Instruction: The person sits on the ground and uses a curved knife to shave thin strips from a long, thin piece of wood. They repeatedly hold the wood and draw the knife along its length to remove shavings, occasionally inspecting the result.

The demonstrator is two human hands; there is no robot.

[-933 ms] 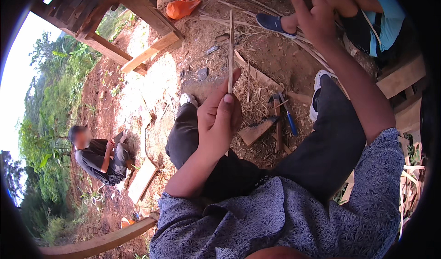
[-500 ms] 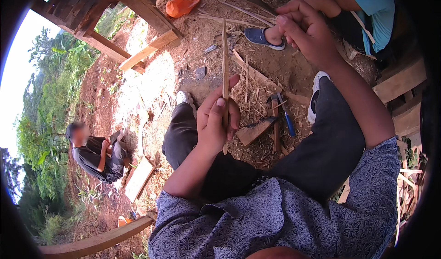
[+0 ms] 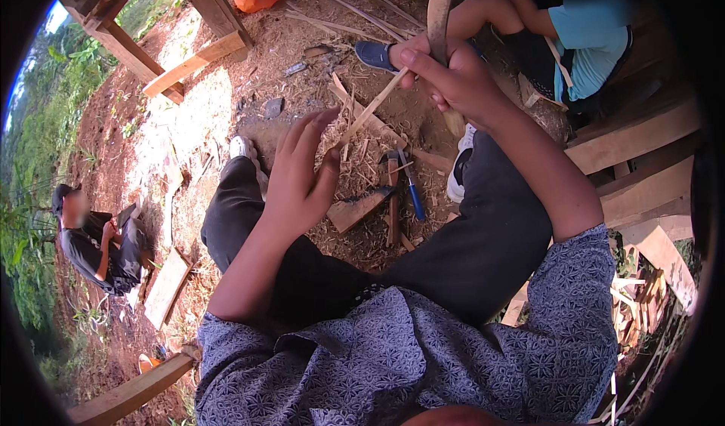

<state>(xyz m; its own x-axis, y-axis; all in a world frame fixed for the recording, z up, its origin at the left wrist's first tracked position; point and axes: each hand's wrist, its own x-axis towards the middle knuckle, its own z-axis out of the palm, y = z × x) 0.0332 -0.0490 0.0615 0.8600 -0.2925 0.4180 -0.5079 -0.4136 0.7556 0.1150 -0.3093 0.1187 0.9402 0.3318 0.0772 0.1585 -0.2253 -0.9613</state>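
Note:
My right hand (image 3: 462,78) is wrapped round a knife with a curved blade (image 3: 439,14), which points upward; its wooden handle (image 3: 454,121) comes out below my fist. A thin, pale wooden stick (image 3: 374,107) slants down leftward from my right thumb and fingertips, which seem to pinch its upper end. Near the lower end is my left hand (image 3: 296,177), open, with fingers stretched and thumb apart. Whether its thumb touches the stick I cannot tell.
Between my feet lie a hammer (image 3: 393,199), a blue-handled tool (image 3: 415,196) and a charred wood block (image 3: 361,208) among shavings. A person in a light blue shirt (image 3: 596,44) sits at the upper right. Another, in black (image 3: 94,241), sits at left. Planks (image 3: 634,150) stand at right.
My left hand has let go of the stick and opened. The stick has tilted from upright to slanting, its upper end now at my right hand. The knife blade has swung to point upward.

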